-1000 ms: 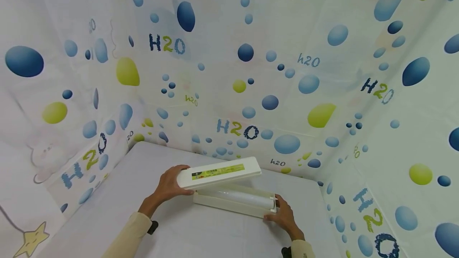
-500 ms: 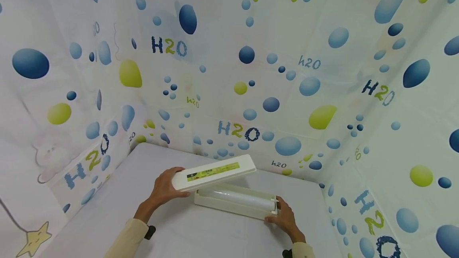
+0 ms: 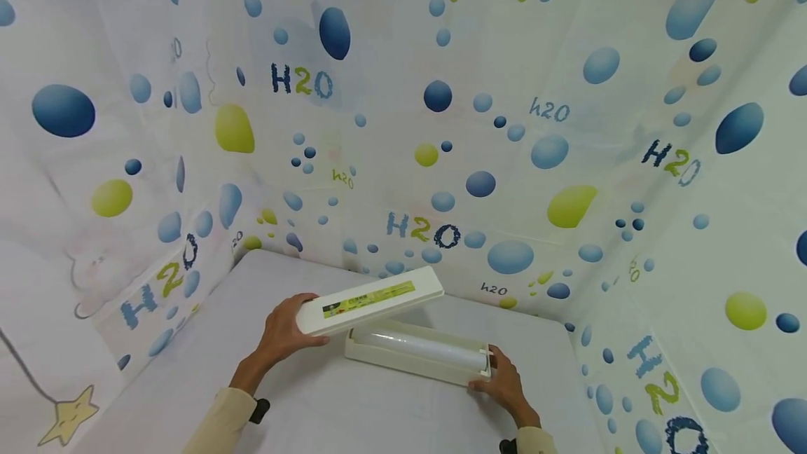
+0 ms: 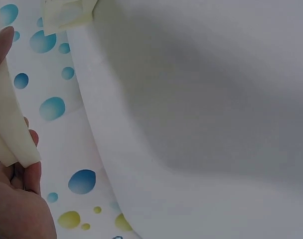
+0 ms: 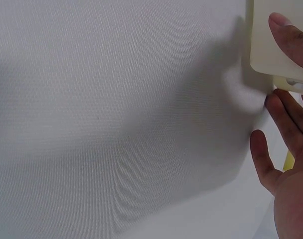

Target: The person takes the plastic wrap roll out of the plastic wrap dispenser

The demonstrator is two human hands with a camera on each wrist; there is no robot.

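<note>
Dotted backdrop (image 3: 384, 54) on three sides, blue and lime spots with H2O lettering; pale table (image 3: 378, 412) beneath. Toward the middle of that table: long cream box (image 3: 416, 366), uncovered on top, glossy pale roll (image 3: 429, 349) lying lengthwise within. Up off the box at a slant: white lid (image 3: 370, 301), printed with a lime label (image 3: 381, 296), overlapping the box's left end in the head view. Cannot tell whether touching it there. Compared with one second ago: lid shifted leftward, away from the right end, more of the roll now exposed; box apparently unmoved on the table.

At the lid's left end, left hand (image 3: 284, 329): thumb along the near edge, fingers curled around the far side, pinching the lid between. At the box's right end, right hand (image 3: 503, 380): thumb against the near wall, fingers reaching behind, pinching that end; in the right wrist view, two fingers side by side, one spread apart. Grip there same as before. Farther out: cream sleeves (image 3: 223, 415), black wrist straps (image 3: 259, 410); at far left, yellow star (image 3: 69, 415) printed on the backdrop.
</note>
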